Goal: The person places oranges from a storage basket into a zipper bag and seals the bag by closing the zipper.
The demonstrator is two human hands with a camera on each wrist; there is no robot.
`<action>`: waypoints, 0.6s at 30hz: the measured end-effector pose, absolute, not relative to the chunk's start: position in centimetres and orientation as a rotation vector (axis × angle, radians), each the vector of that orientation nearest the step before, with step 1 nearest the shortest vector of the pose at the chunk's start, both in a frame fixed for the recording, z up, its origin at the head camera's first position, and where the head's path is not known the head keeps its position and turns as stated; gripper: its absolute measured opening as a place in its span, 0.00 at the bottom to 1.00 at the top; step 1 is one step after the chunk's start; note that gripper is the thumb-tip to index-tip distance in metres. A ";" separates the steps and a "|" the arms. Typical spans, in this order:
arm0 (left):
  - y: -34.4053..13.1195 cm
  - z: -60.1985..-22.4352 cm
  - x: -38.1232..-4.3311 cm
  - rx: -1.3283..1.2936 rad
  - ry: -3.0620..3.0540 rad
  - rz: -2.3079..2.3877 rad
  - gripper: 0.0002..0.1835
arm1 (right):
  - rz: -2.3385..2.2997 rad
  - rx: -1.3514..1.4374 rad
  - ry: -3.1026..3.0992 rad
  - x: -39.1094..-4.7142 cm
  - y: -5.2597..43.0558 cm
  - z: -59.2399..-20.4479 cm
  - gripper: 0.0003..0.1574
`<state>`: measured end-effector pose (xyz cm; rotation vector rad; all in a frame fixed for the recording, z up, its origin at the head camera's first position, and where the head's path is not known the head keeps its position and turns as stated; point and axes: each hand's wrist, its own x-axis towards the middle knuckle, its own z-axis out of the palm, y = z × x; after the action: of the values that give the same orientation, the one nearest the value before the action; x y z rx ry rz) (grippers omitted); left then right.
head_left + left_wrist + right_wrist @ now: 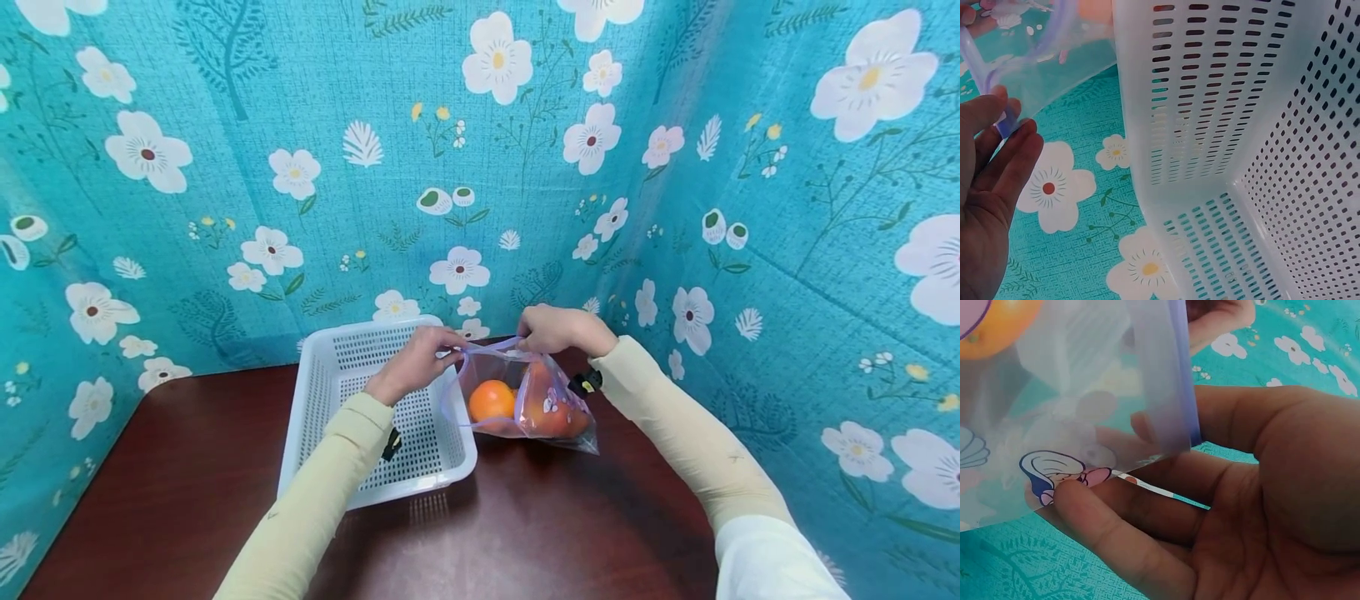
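Observation:
A clear zip bag [576, 442] with purple edging and printed pictures lies on its side, its mouth toward the left. Inside are an orange [492, 402] near the mouth and reddish-orange round fruit [543, 410] deeper in, blurred by the plastic. My left hand [420, 362] pinches the purple rim at one corner between thumb and fingers, as the left wrist view also shows. At the rim's other corner my right hand [558, 327] holds the edge between thumb and fingers, the remaining fingers lying against the printed side [1066, 472].
A white perforated plastic basket [441, 481] stands left of the bag, partly under my left forearm. Both rest on a dark reddish-brown table [540, 525]. Turquoise flowered cloth [375, 217] hangs behind the table and along its sides.

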<state>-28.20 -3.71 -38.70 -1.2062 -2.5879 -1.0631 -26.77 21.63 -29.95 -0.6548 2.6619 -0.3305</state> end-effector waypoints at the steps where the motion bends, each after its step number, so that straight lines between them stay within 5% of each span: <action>1: -3.7 -38.7 -28.2 -1.205 -2.591 -1.067 0.11 | -0.343 -0.648 2.667 -26.6 21.7 -30.1 0.14; 7: -3.8 -39.1 -28.1 -1.192 -2.561 -1.079 0.12 | -0.443 -0.602 2.694 -24.8 21.7 -31.1 0.17; 18: -3.8 -39.4 -28.2 -1.142 -2.517 -1.141 0.10 | -0.607 -0.579 2.781 -20.1 20.9 -33.5 0.40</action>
<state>-28.15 -3.75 -39.40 -1.1422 -2.5173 -1.1408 -20.09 20.89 -33.48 -0.5787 2.7815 -0.6065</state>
